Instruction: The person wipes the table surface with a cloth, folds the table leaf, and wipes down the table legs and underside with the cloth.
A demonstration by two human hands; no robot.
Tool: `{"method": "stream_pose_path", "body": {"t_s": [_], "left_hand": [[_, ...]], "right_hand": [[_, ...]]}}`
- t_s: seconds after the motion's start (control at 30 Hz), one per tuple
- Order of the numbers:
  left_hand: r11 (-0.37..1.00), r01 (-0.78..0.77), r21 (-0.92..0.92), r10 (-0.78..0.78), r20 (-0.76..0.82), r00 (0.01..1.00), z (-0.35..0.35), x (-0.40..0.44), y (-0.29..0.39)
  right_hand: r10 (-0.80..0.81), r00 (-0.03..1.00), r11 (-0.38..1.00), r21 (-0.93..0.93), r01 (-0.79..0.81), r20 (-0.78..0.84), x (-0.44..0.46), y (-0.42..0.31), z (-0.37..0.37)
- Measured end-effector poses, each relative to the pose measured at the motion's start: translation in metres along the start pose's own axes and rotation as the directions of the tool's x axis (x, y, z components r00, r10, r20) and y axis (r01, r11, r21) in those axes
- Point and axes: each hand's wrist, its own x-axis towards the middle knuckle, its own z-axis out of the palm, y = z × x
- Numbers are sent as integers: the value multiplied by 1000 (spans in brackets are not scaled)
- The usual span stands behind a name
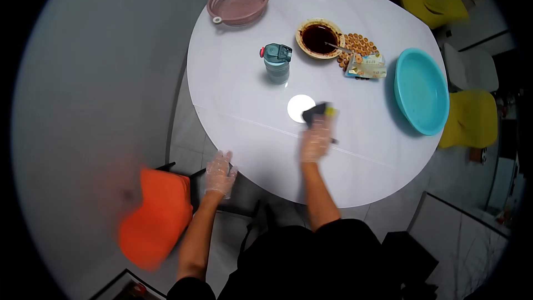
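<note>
My right hand [317, 141], in a clear plastic glove, is closed on a dark grey cloth-like thing [315, 113] with a yellow patch. Motion blurs it, so its exact kind is unclear; it lies against the white table [261, 158]. At the table's near left edge is my left hand [220, 175], gloved too, with fingers spread and nothing in it. Ahead of my hands stands a teal-lidded water bottle [277, 69]. Beyond it, a bowl [300, 39] holds dark brown liquid and a utensil. Small round biscuits [362, 44] and an opened packet [366, 68] lie beside the bowl.
A turquoise basin [421, 91] stands at the table's right side, and a pinkish-brown plastic basket [239, 10] at the far left. An orange chair [158, 216] is to my left. Yellow chairs [472, 119] stand beyond the right edge. A grey wall [100, 78] runs along the left.
</note>
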Motion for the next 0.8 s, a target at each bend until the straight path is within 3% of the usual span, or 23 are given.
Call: {"method": "stream_pose_path", "body": {"t_s": [0.03, 0.07, 0.1, 0.13, 0.17, 0.2, 0.3, 0.33, 0.4, 0.43, 0.47, 0.5, 0.53, 0.63, 0.67, 0.7, 0.8], "left_hand": [[1000, -17, -4, 17, -35, 999, -9, 3, -3], [999, -30, -12, 29, -75, 997, -17, 6, -4], [995, -82, -58, 66, -236, 970, -35, 88, -36], [983, -95, -154, 57, -236, 970, -36, 76, -36], [968, -102, -230, 44, -247, 968, -45, 69, -42], [969, -118, -216, 60, -259, 964, -59, 81, -51], [975, -169, -142, 119, -307, 944, -67, 102, -72], [975, -168, -142, 120, -300, 946, -67, 107, -77], [976, -164, -140, 118, -289, 950, -69, 117, -91], [966, -155, -207, 94, -277, 956, -66, 122, -101], [953, -140, -270, 68, -262, 963, -65, 125, -116], [934, -123, -335, 41, -240, 970, -61, 126, -129], [927, -127, -354, 50, -220, 974, -57, 128, -145], [895, -163, -416, 90, -189, 978, -53, 135, -201], [876, -190, -443, 112, -197, 974, -54, 141, -224], [854, -217, -472, 135, -202, 970, -55, 146, -242], [801, -94, -591, 62, -73, 995, -73, 147, -280]], "right_hand": [[17, 1000, 1000, -7, -18, -8, 3, -15, -12], [-160, 985, 972, -164, 170, 72, -3, -51, -6], [-281, 960, 957, -72, 281, 21, 53, -116, 46], [-65, 895, 987, 163, -8, 440, 34, -146, 40], [-260, 890, 952, 255, 171, 375, -7, -149, 68], [-577, 794, 813, 230, 535, 190, -10, -155, 70], [-601, 794, 788, 225, 573, 84, 1, -144, 79], [-367, 904, 911, 280, 303, 217, 12, -139, 59], [-75, 979, 973, 228, 31, 188, 26, -101, 8], [-223, 968, 972, -55, 230, 118, 27, -51, -7], [-134, 977, 943, -282, 177, 167, 22, -11, -30], [-115, 993, 951, -287, 116, 18, 14, 32, -51], [53, 998, 952, -301, -57, -22, 12, 48, -88], [384, 899, 822, -366, -437, -210, -16, 126, -139], [600, 752, 749, -138, -648, -272, -27, 164, -134], [609, 727, 683, -258, -684, -316, -32, 153, -143], [666, 649, 571, -308, -761, -368, -35, 105, -107]]}}
